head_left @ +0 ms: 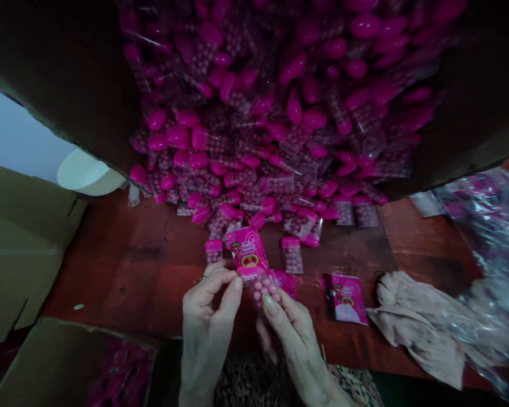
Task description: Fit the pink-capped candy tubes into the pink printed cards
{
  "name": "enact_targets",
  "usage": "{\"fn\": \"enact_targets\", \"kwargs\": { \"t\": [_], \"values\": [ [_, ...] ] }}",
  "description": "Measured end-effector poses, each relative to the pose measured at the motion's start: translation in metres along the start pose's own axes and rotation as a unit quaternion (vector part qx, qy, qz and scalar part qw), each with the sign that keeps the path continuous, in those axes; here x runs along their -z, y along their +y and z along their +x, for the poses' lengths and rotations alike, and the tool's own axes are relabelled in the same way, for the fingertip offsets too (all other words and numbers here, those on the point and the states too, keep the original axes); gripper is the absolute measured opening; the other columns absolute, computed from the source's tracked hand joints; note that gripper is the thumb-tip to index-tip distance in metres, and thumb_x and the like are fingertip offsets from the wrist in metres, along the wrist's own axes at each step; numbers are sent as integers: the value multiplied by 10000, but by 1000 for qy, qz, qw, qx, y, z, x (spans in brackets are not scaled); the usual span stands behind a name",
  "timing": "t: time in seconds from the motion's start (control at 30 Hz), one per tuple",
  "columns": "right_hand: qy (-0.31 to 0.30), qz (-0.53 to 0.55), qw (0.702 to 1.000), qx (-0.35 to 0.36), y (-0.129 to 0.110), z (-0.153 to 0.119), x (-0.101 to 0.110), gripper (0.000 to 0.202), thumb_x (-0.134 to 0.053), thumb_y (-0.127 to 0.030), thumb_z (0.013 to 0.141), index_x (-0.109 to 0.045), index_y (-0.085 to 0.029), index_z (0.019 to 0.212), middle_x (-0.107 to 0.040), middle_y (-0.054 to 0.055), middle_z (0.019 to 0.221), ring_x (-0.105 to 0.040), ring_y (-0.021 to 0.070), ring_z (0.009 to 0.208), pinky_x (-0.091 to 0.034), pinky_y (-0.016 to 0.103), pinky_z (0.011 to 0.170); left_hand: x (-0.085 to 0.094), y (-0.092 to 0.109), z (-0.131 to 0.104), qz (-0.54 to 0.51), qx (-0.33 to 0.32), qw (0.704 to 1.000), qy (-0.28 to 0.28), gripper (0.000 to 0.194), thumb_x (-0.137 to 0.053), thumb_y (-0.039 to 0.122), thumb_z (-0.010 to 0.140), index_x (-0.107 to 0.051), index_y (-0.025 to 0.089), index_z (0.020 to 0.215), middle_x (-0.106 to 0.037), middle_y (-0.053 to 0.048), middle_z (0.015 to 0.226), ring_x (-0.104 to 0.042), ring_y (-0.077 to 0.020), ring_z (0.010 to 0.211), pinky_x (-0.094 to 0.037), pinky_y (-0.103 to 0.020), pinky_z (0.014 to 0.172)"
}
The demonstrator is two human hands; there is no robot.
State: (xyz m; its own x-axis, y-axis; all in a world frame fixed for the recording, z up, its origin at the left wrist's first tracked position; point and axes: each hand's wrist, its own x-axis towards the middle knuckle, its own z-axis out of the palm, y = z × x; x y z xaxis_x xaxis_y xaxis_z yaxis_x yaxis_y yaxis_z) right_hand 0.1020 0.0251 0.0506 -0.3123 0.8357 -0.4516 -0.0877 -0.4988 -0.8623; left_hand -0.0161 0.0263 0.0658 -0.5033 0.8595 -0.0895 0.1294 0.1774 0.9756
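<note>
My right hand (294, 336) grips a small clear candy container (263, 291) filled with round pink candies, thumb on its front. A bright pink printed sleeve (249, 254) covers the far end of this container. My left hand (210, 311) is closed in a pinch, thumb and forefinger at the sleeve's lower left edge. Beyond the hands stand two more filled containers, one on the left (214, 251) and one on the right (292, 255). Partly behind the held container lies another pink printed piece (285, 282).
A large heap of pink-capped containers (246, 147) spills from a big dark box onto the reddish table (123, 271). Flat sleeves (348, 299), a beige cloth (419, 322) and clear plastic bags (496, 254) lie right. Cardboard boxes (21, 243) and a white bowl (89, 174) are left.
</note>
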Motion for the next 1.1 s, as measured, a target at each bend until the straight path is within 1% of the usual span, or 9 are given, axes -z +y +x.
{"fn": "enact_targets", "kwargs": {
  "t": [0.1,0.2,0.27,0.37,0.47,0.63,0.77,0.93,1.1],
  "values": [
    [4,-25,1000,5,-1,1,0,407,-447,-512,857,-478,-176,629,-408,-76,403,-330,44,326,-265,167,343,0,4,5,25,-27,999,-25,139,-605,128,706,-640,186,585,-632,-15,693,-586,-175,757,-441,-252,694],
    [0,-28,1000,5,-1,2,1,389,-446,-511,856,-500,-174,670,-416,-75,414,-335,47,325,-259,169,336,-3,7,8,44,-30,997,-60,199,-547,120,736,-554,184,548,-555,2,627,-534,-155,671,-412,-246,625],
    [3,-25,1000,1,0,2,1,375,-449,-508,856,-509,-173,698,-423,-75,421,-332,47,323,-248,167,328,-6,7,9,58,-43,995,-65,210,-523,107,741,-522,188,548,-523,7,612,-513,-152,662,-400,-248,616],
    [15,-23,1000,6,3,1,1,380,-443,-508,860,-498,-174,688,-418,-76,423,-331,45,319,-245,165,326,-8,1,8,75,-73,993,-56,187,-522,89,730,-523,191,574,-521,2,628,-517,-163,691,-398,-260,634],
    [20,-25,999,20,8,2,1,387,-438,-512,861,-475,-181,664,-420,-73,427,-346,48,325,-257,169,331,-10,-6,4,70,-77,994,-43,180,-525,93,732,-520,190,580,-512,9,621,-498,-148,635,-390,-256,600],
    [36,-24,998,42,16,6,1,378,-450,-513,855,-459,-189,661,-430,-69,442,-360,52,334,-277,174,337,-15,-16,1,33,-48,998,-1,178,-525,85,707,-532,183,559,-503,27,589,-481,-124,577,-388,-229,562],
    [42,-7,998,36,20,8,3,383,-472,-511,847,-457,-184,649,-450,-66,459,-372,46,323,-279,164,324,-22,-22,1,3,-12,1000,-3,161,-533,103,698,-555,175,556,-523,21,598,-492,-120,575,-393,-219,558],
    [59,18,997,43,23,9,3,380,-488,-501,847,-475,-175,653,-461,-66,450,-382,42,317,-292,149,315,-26,-22,0,3,-17,1000,21,177,-533,119,720,-554,175,554,-514,20,602,-479,-117,573,-393,-219,559],
    [38,98,994,14,24,11,1,348,-504,-488,845,-484,-178,689,-455,-81,424,-360,41,291,-308,143,302,-24,-15,-2,21,-20,999,22,176,-537,86,692,-554,179,544,-501,33,573,-479,-112,550,-400,-214,559]
  ]
}}
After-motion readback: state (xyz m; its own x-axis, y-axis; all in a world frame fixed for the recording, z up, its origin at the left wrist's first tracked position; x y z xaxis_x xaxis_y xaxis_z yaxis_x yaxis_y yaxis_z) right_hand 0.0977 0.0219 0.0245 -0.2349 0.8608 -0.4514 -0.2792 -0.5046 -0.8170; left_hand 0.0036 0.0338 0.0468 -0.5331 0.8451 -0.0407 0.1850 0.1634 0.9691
